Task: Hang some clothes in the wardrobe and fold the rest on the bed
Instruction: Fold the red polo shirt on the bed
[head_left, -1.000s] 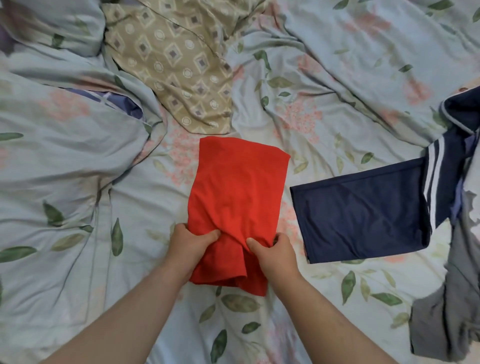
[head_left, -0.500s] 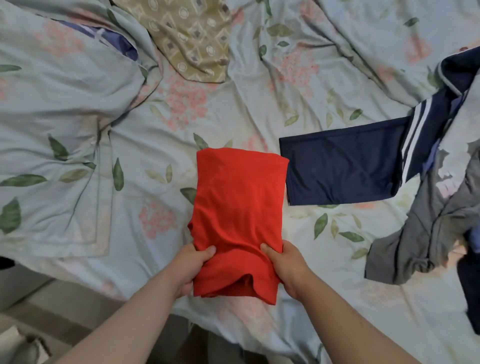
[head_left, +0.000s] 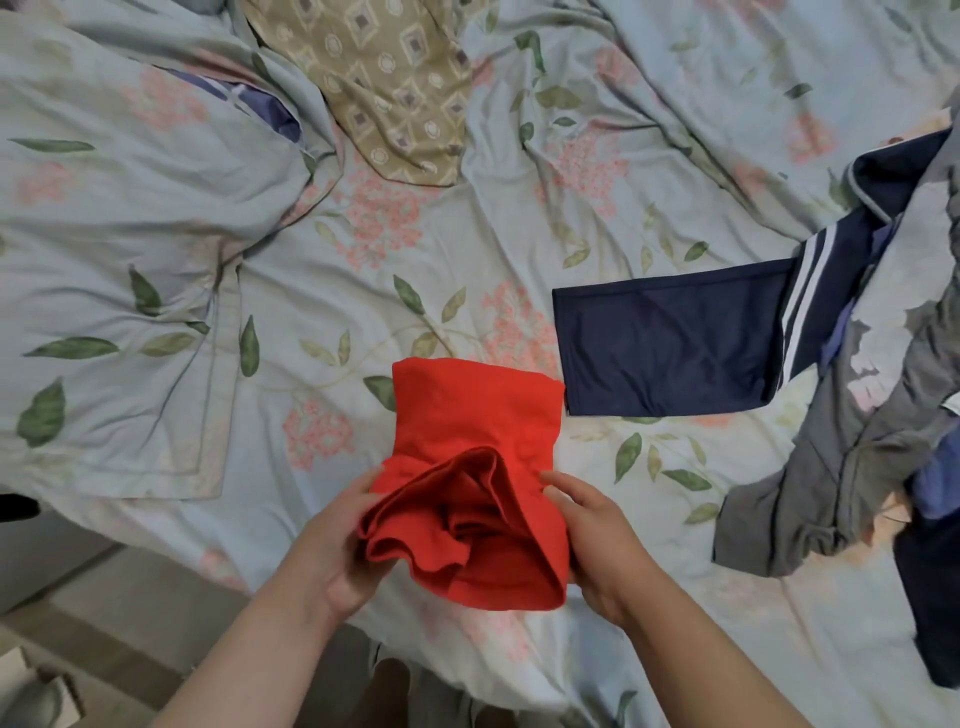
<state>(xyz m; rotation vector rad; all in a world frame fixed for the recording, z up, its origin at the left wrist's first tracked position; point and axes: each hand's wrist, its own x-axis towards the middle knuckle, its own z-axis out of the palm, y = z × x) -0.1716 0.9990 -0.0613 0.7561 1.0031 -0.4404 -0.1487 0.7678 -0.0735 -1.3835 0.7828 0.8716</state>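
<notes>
Red garment (head_left: 475, 410), folded, near edge raised off the floral bedsheet (head_left: 322, 291); left hand (head_left: 340, 545) and right hand (head_left: 592, 540) grip its two sides. Navy garment (head_left: 670, 343) lies just right of it

Two forearms are entering from the lower edge, both showing bare up to the frame border; no sleeve edge is showing. Left hand (head_left: 343, 551) and right hand (head_left: 597, 540) are wearing no gloves. Wrists and visible fingers are carrying no watch, band or ring.
</notes>
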